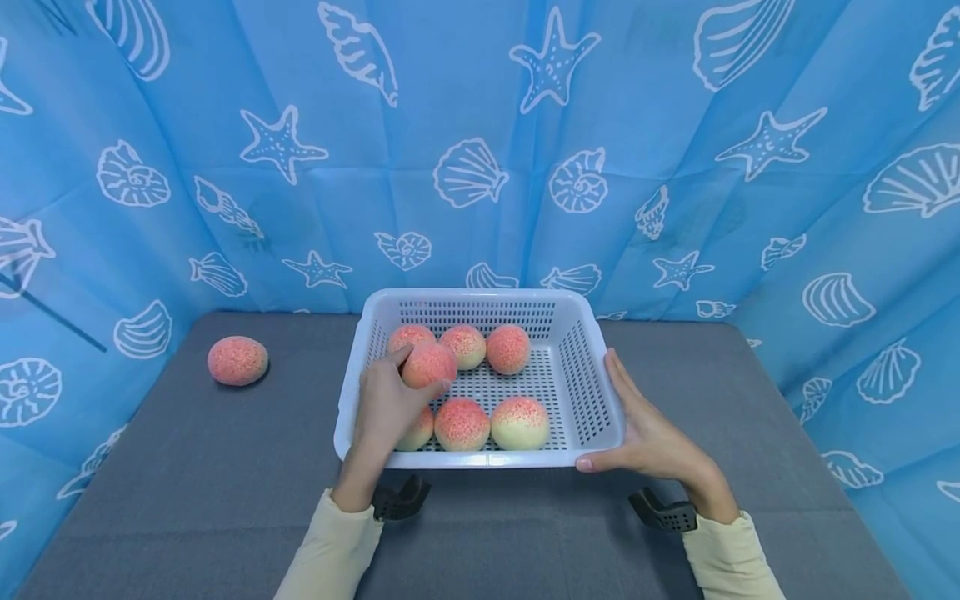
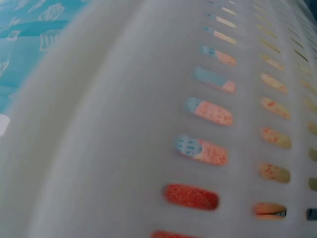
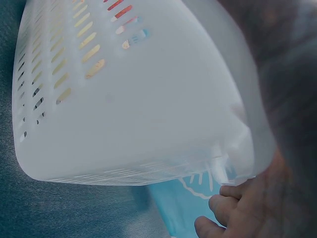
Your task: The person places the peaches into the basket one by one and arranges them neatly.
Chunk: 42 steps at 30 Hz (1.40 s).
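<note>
My left hand (image 1: 390,400) grips a pink-red peach (image 1: 430,365) over the left part of a white plastic basket (image 1: 570,367), thumb and fingers on either side of the fruit. Several more peaches (image 1: 521,422) lie in the basket in a back and a front row; the hand partly covers the leftmost ones. At the basket's front right corner my right hand (image 1: 645,433) holds the rim, thumb at the front and fingers along the right side. The slotted basket wall (image 2: 124,124) fills the left wrist view. In the right wrist view, fingertips (image 3: 223,208) show below the rim.
A single peach (image 1: 237,360) lies on the grey tabletop (image 1: 247,467), left of the basket. Behind and beside the table hangs a blue curtain (image 1: 510,225) with white shell and starfish prints.
</note>
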### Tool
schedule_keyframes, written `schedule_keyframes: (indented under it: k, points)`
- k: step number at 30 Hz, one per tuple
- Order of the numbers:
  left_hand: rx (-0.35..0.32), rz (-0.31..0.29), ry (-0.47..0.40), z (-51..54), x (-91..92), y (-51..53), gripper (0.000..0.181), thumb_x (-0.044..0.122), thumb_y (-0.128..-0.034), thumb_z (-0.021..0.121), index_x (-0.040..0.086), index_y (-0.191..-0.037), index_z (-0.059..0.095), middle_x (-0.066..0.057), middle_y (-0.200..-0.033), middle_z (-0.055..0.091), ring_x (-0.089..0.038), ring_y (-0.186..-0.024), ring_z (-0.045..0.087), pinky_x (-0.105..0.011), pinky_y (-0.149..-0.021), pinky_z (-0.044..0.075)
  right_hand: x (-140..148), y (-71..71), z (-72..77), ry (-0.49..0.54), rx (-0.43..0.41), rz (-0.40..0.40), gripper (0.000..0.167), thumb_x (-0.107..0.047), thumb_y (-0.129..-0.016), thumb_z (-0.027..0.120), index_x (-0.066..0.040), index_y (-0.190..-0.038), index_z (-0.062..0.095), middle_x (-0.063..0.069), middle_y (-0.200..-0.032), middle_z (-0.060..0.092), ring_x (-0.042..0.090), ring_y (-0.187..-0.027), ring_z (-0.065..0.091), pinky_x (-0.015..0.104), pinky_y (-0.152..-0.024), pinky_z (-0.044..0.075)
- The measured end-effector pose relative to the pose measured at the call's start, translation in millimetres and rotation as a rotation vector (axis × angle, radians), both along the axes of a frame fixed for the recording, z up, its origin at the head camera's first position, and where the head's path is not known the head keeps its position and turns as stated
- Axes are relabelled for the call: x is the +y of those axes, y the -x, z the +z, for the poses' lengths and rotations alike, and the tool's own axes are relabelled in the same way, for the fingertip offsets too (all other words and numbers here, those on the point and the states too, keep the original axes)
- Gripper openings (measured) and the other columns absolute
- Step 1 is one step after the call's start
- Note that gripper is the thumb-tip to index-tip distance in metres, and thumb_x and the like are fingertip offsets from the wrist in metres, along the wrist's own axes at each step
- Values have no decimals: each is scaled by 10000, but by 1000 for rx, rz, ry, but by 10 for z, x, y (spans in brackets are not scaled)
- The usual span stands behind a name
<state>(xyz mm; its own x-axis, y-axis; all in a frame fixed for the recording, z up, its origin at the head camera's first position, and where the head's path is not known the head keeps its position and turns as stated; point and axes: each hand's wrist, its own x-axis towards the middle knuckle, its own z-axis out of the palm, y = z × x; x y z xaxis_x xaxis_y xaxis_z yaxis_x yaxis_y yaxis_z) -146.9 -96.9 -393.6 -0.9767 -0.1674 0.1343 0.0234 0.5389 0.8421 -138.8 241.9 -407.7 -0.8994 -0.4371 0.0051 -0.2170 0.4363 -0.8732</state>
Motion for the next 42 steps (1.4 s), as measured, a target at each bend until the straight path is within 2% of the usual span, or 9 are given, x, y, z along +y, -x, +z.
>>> schedule_keyframes:
  k: [4,10,14,17,22,31,37,42]
  points:
    - [-45,0,55,3,37,5,768,164,-796,880,-107,-1417,518,-272,-1298,632,-367,-1104,678,-501,-903,546,-1,-7,5,13,-12,2,1472,-195,-661,977,-253,-1616,-142,167,-1651,-230,458,-1155,589,330,-811,574]
    - [-91,-6,117,-13,83,15,702,196,-827,854,-85,-1392,548,-234,-1196,689,-320,-988,721,-466,-797,588,0,-8,7,18,-8,6,1469,-185,-664,974,-248,-1617,-142,173,-1648,-234,473,-1165,579,342,-814,575]
    - [-100,0,143,-33,92,20,653,216,-843,843,-88,-1354,572,-228,-1136,705,-294,-902,727,-434,-730,598,-1,-5,5,8,6,6,1471,-194,-661,977,-238,-1617,-140,184,-1647,-230,479,-1170,576,352,-824,574]
    - [-101,0,165,-47,87,20,642,209,-853,837,-103,-1347,570,-244,-1149,693,-298,-896,714,-435,-729,593,-3,-4,3,7,7,4,1470,-193,-660,978,-241,-1618,-137,183,-1648,-229,477,-1169,578,349,-820,574]
    - [-90,-9,204,-60,81,13,575,155,-876,813,-121,-1326,584,-275,-1180,675,-342,-952,706,-488,-778,582,-9,-6,-3,7,-5,-2,1468,-193,-660,978,-250,-1619,-133,184,-1651,-218,468,-1173,578,337,-814,572]
    - [-109,-18,187,-66,56,24,615,164,-888,800,-124,-1369,547,-301,-1271,632,-404,-1074,682,-522,-837,567,-17,-6,-10,15,-11,-1,1468,-186,-664,976,-246,-1619,-138,175,-1654,-215,475,-1175,576,338,-806,577]
    - [-141,-1,140,23,4,1,669,199,-898,795,-106,-1421,510,-274,-1397,561,-413,-1286,546,-561,-980,481,-21,-4,-14,11,-4,0,1467,-190,-666,976,-211,-1622,-136,178,-1654,-212,478,-1189,567,345,-820,572]
    - [-121,-6,130,139,-30,-47,691,240,-887,813,-96,-1418,524,-269,-1399,562,-404,-1309,526,-555,-989,467,-19,-7,-6,7,-5,-3,1471,-193,-664,978,-244,-1618,-141,190,-1658,-189,460,-1166,584,335,-807,573]
